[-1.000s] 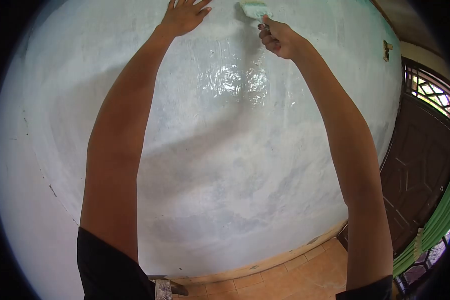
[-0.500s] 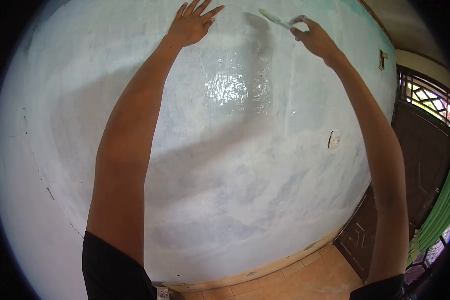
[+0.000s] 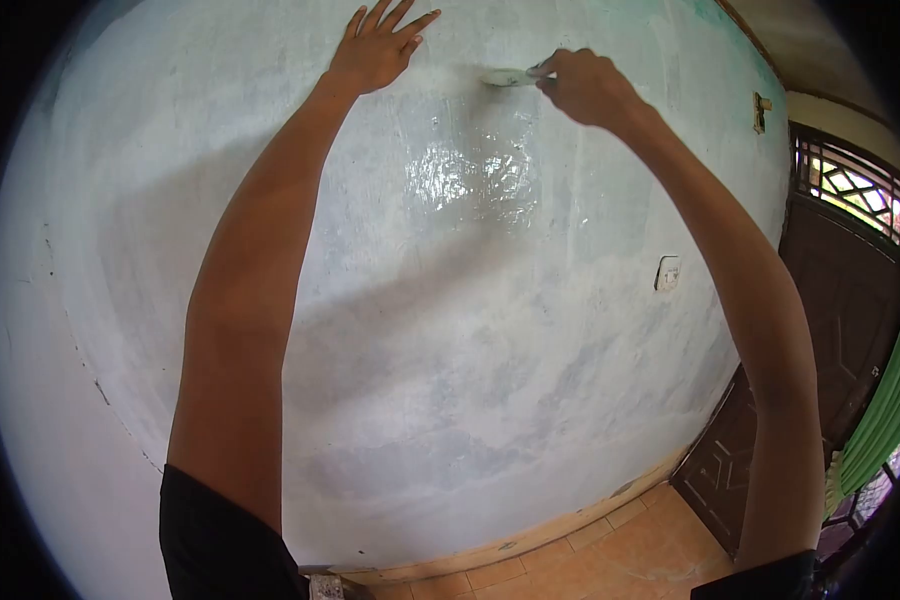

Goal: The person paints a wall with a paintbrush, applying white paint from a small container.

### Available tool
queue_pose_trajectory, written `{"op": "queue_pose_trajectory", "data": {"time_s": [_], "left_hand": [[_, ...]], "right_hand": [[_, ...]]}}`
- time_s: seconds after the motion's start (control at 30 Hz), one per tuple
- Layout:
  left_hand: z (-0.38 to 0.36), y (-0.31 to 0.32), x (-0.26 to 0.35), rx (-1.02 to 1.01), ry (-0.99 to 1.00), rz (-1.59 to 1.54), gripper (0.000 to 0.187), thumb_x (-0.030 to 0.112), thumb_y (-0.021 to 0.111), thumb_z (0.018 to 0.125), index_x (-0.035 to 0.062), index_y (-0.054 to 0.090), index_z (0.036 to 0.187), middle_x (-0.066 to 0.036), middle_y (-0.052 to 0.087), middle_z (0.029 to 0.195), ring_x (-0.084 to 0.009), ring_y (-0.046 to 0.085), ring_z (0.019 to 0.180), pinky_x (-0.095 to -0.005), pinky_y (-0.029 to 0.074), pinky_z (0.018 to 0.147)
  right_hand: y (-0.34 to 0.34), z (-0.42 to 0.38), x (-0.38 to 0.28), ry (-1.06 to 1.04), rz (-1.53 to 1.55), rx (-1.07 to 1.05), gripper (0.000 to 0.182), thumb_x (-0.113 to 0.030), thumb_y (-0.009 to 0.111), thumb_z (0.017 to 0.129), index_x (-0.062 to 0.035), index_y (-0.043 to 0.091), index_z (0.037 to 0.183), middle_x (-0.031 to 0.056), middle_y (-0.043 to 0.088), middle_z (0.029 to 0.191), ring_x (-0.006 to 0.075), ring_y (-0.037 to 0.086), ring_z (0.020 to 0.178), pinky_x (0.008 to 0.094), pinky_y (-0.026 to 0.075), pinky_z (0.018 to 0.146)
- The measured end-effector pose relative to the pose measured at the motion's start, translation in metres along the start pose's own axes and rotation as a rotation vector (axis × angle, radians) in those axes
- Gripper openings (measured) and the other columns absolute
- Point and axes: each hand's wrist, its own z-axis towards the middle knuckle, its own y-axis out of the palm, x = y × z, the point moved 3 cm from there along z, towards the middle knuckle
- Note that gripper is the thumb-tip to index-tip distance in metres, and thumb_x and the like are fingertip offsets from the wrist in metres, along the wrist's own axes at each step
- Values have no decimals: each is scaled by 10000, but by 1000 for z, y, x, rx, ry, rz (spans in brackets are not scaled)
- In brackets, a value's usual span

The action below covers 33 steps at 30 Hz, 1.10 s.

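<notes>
My left hand (image 3: 372,55) rests with spread fingers against the upper part of the wall (image 3: 570,340), holding nothing. My right hand (image 3: 592,88) is closed around a flat scraper (image 3: 510,77), whose pale, smeared blade points left and lies at the wall surface. Whether its whole edge touches cannot be made out. Just below the blade is a wet, shiny patch (image 3: 470,172) on the whitish, blotchy wall.
A white wall switch (image 3: 668,273) sits on the right side of the wall. Higher up is a small bracket-like fitting (image 3: 761,112). A dark door (image 3: 835,320) and a green curtain (image 3: 875,430) stand at the right, above orange floor tiles (image 3: 580,560).
My right hand has moved left and down with the scraper, and the blade has swung from slanting up to nearly level. My left hand stays at nearly the same spot.
</notes>
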Motion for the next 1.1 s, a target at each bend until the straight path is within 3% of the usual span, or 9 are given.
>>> {"op": "queue_pose_trajectory", "data": {"time_s": [0.07,0.17,0.3,0.47,0.6,0.73,0.93,1.03,1.1], "left_hand": [[1,-1,1,-11,-17,5,522,292,418,1003,267,325,1516,-148,271,1574,-381,248,1441,-569,203,1156],[3,-2,4,-35,-33,8,522,296,421,1003,270,326,1515,-147,272,1575,-381,255,1439,-569,210,1154],[0,-3,2,-51,-35,-34,520,306,415,1007,275,320,1517,-144,263,1580,-378,247,1444,-567,209,1156],[-2,-4,-3,-69,-5,-30,507,320,396,1018,277,322,1517,-142,258,1583,-380,244,1446,-568,214,1153],[-1,0,-2,-31,2,9,501,326,389,1021,276,326,1516,-140,256,1585,-380,248,1445,-569,222,1149],[-4,0,-3,-25,13,-7,503,326,387,1021,277,322,1518,-138,255,1585,-375,246,1446,-564,213,1154],[-4,0,-3,-5,1,18,499,320,394,1017,271,339,1511,-148,272,1576,-378,267,1435,-563,226,1148],[-3,-2,1,0,10,13,497,317,402,1014,267,349,1506,-153,288,1568,-381,284,1426,-566,237,1141],[-3,-3,-1,22,24,20,494,317,406,1012,264,359,1501,-155,301,1561,-383,295,1420,-568,241,1138]], "right_hand": [[-18,11,2,110,84,-78,255,-247,599,902,-130,696,1107,199,679,1034,390,665,950,471,556,831],[-11,31,6,108,4,165,256,-260,637,912,-131,703,1123,206,690,880,358,674,811,446,556,776],[14,8,-15,151,6,73,256,-276,620,892,-167,713,1105,180,688,1055,364,669,972,454,554,847],[-19,21,1,30,26,-176,280,-305,630,913,-187,676,1163,162,692,1040,375,668,942,454,533,868],[-16,33,4,165,150,199,226,-250,664,856,-128,727,1035,229,697,967,396,660,925,468,533,824],[28,9,-18,160,64,63,332,-262,550,924,-167,645,1227,222,676,1052,414,654,984,505,528,878],[-17,7,-15,146,167,-106,274,-283,608,902,-190,685,1149,171,702,1003,362,668,965,451,542,864],[-5,32,-6,118,58,143,259,-300,621,924,-151,687,1125,157,709,844,325,692,774,436,550,753],[12,31,-13,120,44,192,272,-285,610,919,-158,677,1150,182,699,915,358,683,840,447,553,760]]}}
